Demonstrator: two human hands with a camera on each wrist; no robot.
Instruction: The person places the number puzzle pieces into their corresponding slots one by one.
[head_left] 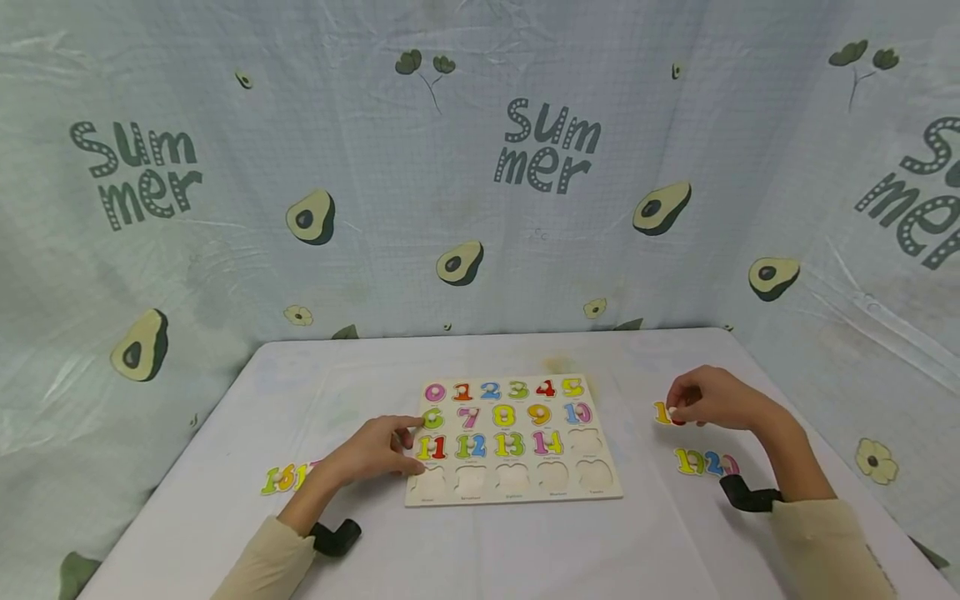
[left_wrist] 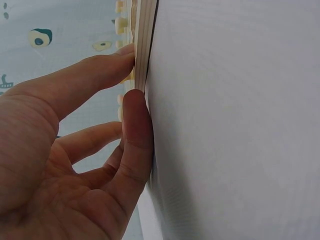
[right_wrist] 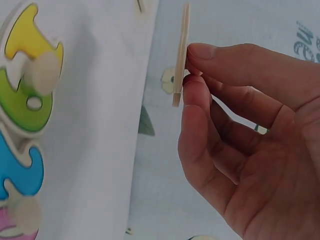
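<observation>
Pinching a number piece (head_left: pixel 664 413) at frame right, right hand (head_left: pixel 708 398) lifts it off desk (head_left: pixel 225 517); left hand (head_left: pixel 375 450) steadies puzzle board (head_left: pixel 600 487), fingers straight; 0–14 seated, six slots empty

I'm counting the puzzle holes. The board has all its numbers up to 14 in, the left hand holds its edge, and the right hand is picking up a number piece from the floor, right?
Not the floor. The right hand pinches the number piece just above the white table, right of the board, as the head view shows. The rest is right.
</observation>
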